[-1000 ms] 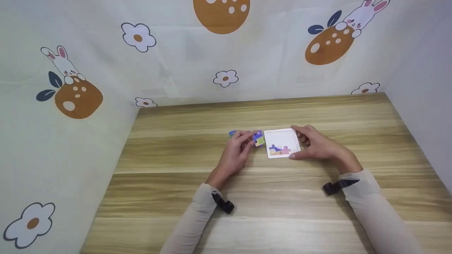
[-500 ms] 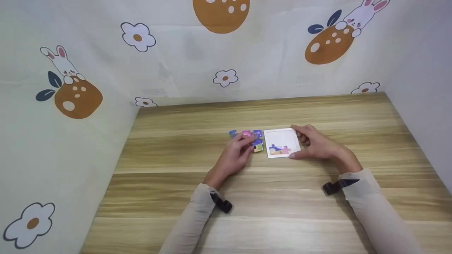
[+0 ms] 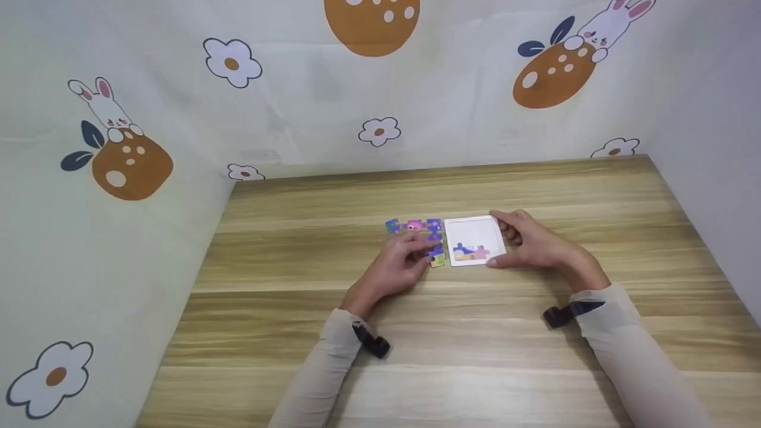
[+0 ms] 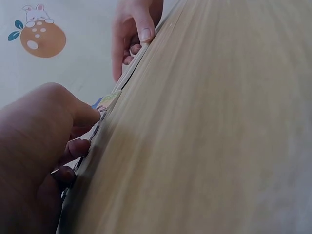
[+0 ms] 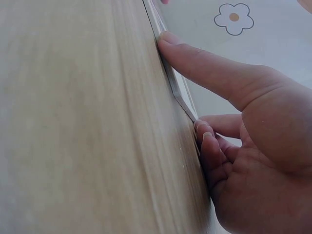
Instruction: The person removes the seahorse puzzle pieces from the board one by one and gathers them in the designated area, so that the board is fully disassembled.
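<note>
My left hand (image 3: 393,260) pinches a yellow-green and blue jigsaw piece (image 3: 438,260) lying just left of a white square puzzle tray (image 3: 472,229). In the left wrist view the thumb touches the edge of that piece (image 4: 109,101), and the other fingers are bent under the hand. My right hand (image 3: 538,242) grips the tray along its right side, thumb on the near corner and index finger at the far one. A few joined pieces (image 3: 475,254) sit in the tray's near part. In the right wrist view the thumb lies on the tray's edge (image 5: 170,78).
More loose jigsaw pieces lie behind my left hand: a blue-green one (image 3: 392,226), a pink one (image 3: 414,225) and a blue one with a star (image 3: 434,224). All rest on a wood-grain table (image 3: 452,333). A printed cloth wall (image 3: 309,113) stands at the table's back.
The yellow-green piece has moved toward me along the tray's left side with my left hand, which now uncovers more pieces behind it. My right hand and the tray have stayed put.
</note>
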### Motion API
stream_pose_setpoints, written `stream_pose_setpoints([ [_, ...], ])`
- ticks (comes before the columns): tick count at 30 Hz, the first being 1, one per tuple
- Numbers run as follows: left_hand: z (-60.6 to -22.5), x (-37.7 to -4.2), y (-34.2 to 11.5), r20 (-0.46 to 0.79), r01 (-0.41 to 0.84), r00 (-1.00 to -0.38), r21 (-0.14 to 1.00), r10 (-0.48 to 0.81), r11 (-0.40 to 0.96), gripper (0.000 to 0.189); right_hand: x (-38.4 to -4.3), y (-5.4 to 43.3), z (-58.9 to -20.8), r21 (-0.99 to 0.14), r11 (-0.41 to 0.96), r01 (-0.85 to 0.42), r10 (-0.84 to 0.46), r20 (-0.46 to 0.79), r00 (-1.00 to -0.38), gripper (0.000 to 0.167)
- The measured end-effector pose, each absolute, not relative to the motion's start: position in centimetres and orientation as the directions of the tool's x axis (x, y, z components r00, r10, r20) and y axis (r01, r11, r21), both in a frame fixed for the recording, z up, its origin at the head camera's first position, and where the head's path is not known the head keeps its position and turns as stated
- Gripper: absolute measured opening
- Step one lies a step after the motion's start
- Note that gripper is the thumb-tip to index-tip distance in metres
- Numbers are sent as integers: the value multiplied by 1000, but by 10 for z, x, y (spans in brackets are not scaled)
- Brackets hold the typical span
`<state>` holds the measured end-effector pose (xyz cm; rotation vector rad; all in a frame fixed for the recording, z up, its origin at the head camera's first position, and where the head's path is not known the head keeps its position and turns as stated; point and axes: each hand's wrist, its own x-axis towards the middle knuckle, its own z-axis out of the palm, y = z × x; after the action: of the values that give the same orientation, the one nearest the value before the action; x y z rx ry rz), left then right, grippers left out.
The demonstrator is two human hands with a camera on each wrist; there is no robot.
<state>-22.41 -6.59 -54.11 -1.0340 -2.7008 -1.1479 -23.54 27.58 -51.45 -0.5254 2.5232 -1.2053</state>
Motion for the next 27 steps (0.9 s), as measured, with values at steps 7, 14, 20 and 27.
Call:
stream_pose_setpoints([
  [7, -541, -225, -67, 276, 572, -795, 637, 541, 517, 40, -236, 275, -515, -789, 577, -212, -453, -94, -887, 113],
  [14, -539, -222, -64, 260, 575, -799, 593, 542, 564, 37, -237, 275, -514, -783, 584, -213, -454, -97, -886, 113],
  [20, -538, -222, -64, 243, 585, -791, 568, 562, 579, 30, -237, 275, -514, -781, 585, -216, -455, -96, -885, 112],
  [27, -538, -223, -62, 271, 608, -774, 568, 572, 554, 25, -238, 275, -517, -789, 572, -224, -463, -86, -882, 111],
])
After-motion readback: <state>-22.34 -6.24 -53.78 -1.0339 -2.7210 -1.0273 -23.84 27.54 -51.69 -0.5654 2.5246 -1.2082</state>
